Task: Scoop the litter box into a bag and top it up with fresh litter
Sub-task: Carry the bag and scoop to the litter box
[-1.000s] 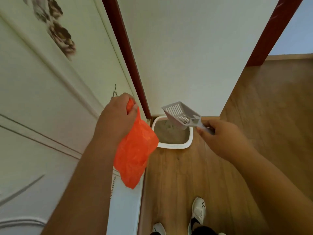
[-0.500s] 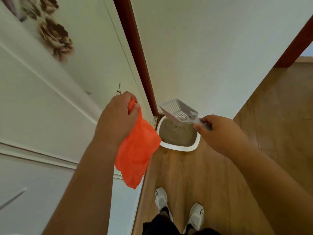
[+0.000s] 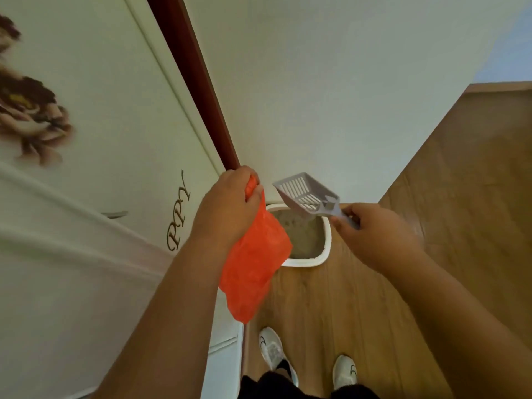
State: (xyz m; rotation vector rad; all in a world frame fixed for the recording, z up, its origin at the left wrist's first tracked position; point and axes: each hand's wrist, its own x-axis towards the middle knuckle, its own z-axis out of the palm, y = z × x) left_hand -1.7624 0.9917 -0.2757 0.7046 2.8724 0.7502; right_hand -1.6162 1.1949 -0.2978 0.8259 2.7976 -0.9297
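Wood floor (image 3: 431,197) | litter box (image 3: 326,240) | hands: bag (image 3: 253,263), scoop (image 3: 308,194)

light: soft, even, fairly bright indoor, source unseen | shadows: faint, diffuse on the brown wood-plank floor (image 3: 359,312) | glare: none | blur: slight softness on the flower-printed white door panel (image 3: 86,125) at left | distortion: strong wide-angle bending at edges
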